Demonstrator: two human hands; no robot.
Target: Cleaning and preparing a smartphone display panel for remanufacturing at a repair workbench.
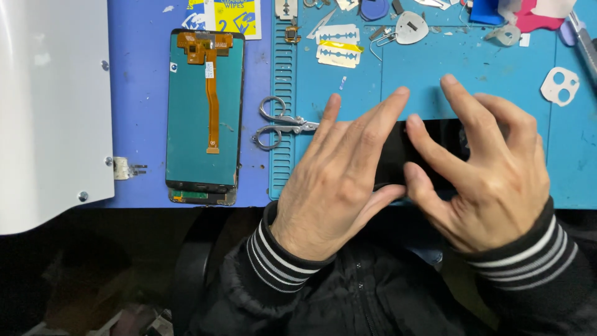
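On the blue mat (pixel 348 106), right at its near edge, there's a black phone (pixel 429 146) lying flat, and both hands are on it. Its long axis runs left-right, parallel to that near edge, so it sits crosswise to the person rather than pointing away from them.

The left hand (pixel 336 180) covers the phone's left end, fingers spread and laid flat over the top, thumb tucked along the near side. The right hand (pixel 485 180) sits over the right end, fingers also splayed, index and thumb curling onto the dark face. Neither hand is really pinching it as far as I can see, more like pressing and steadying from above. I can't tell if any fingertip is hooked under an edge, since the hands hide most of the outline.

Both hands are about equally near, one per end, with the middle strip of the phone showing between them.

Just left of the mat's ribbed edge, a screen panel (pixel 204 118) lies with its orange flex cable (pixel 211 93) facing up, long axis pointing away from the person. Small scissors (pixel 280 123) straddle that ribbed edge, touching the left fingertips or nearly so. Razor blades (pixel 337 45) lie at the mat's far side, well apart from the phone.
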